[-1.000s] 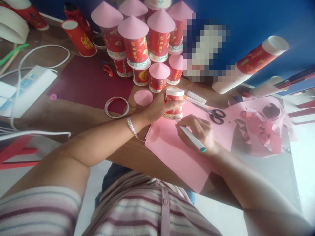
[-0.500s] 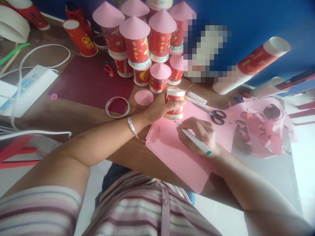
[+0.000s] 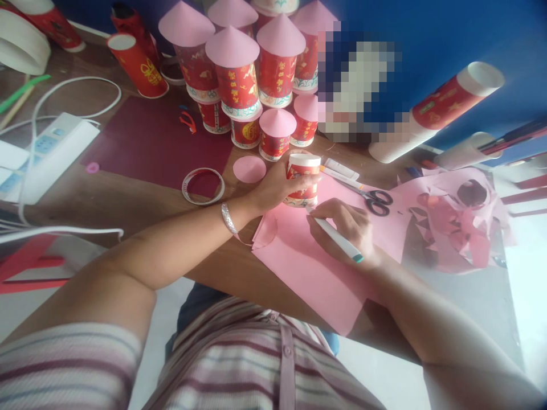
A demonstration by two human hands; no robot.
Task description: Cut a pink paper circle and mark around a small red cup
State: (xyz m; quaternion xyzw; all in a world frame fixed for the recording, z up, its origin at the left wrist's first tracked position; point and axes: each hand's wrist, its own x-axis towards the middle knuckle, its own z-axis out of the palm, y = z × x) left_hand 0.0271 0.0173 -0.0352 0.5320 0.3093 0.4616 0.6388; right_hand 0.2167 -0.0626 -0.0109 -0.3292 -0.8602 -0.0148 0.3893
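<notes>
My left hand is wrapped round a small red paper cup that stands upside down on a pink paper sheet. Its fingers press the cup down. My right hand grips a white pen with a green end, the tip touching the sheet at the cup's base. A half-circle notch is cut out of the sheet's left edge.
Red cups with pink cone lids are stacked behind. A pink paper disc, a cut cup ring, scissors, pink scraps, a power strip with cables and cup stacks lie around.
The pen tip has moved back in against the cup's base after sitting slightly away from it. My left hand and the cup stayed put.
</notes>
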